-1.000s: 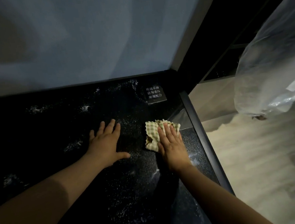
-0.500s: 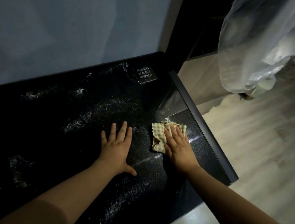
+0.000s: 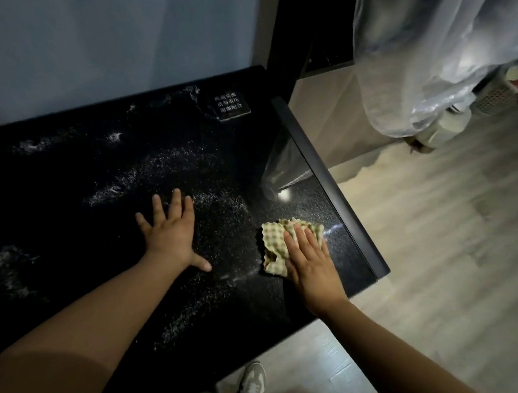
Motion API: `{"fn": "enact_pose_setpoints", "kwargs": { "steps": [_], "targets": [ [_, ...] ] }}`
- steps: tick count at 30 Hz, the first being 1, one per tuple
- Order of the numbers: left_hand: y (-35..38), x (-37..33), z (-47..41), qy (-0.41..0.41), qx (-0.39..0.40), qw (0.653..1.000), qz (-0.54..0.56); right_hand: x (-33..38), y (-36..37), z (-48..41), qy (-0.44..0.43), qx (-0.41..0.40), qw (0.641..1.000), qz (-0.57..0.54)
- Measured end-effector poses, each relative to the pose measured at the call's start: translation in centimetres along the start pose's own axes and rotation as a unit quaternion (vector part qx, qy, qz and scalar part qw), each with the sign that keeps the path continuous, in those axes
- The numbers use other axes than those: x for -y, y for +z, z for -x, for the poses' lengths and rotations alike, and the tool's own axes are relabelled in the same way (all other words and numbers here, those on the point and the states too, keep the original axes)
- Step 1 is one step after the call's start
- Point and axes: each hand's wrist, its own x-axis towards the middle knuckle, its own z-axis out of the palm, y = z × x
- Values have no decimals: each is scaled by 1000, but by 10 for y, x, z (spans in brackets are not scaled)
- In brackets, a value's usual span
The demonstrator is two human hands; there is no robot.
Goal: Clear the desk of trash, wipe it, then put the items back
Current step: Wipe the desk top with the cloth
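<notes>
Right hand [image 3: 312, 268] presses flat, fingers straight, on checked cloth [image 3: 276, 245] near desk [image 3: 92, 167] right edge. Left hand [image 3: 170, 235] lies flat, fingers spread (holds nothing), on the smeared top.

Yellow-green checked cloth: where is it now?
Head view, right of centre: the yellow-green checked cloth lies on the black speckled desk near its right edge, pressed under the right hand.
</notes>
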Motion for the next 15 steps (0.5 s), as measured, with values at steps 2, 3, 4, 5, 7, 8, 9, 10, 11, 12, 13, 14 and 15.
{"fn": "enact_pose_setpoints", "kwargs": {
  "steps": [2,3,4,5,7,8,9,10,11,12,13,14,15],
  "targets": [
    [2,-1,5,-11,-15,1000,6,-4,2,15,5,-2,1000,-2],
    [3,-2,8,-12,-25,1000,7,-5,2,23,6,-6,1000,-3],
    [5,-3,11,-11,-34,999,8,-7,3,31,7,-8,1000,-3],
    [7,-5,16,-8,-43,999,9,-10,4,40,9,-6,1000,-4],
    [12,-8,25,-4,-66,998,13,-14,6,57,11,-8,1000,-4],
    [16,-10,29,-1,-75,997,14,-16,6,64,13,-8,1000,-6],
    [19,-12,35,2,-82,996,16,-18,7,72,16,-7,1000,-12],
    [23,-14,40,5,-87,996,20,-20,7,79,17,-10,1000,-19],
    [26,-16,45,9,-91,996,22,-22,7,87,17,-15,999,-25],
    [29,-19,51,12,-93,995,24,-23,8,94,16,-23,999,-31],
    [32,-21,55,16,-95,995,26,-25,7,102,17,-30,999,-38],
    [34,-25,60,18,-97,995,27,-28,7,110,20,-39,998,-50],
    [36,-28,65,20,-99,994,28,-31,6,119,25,-48,996,-64]
  ]
}}
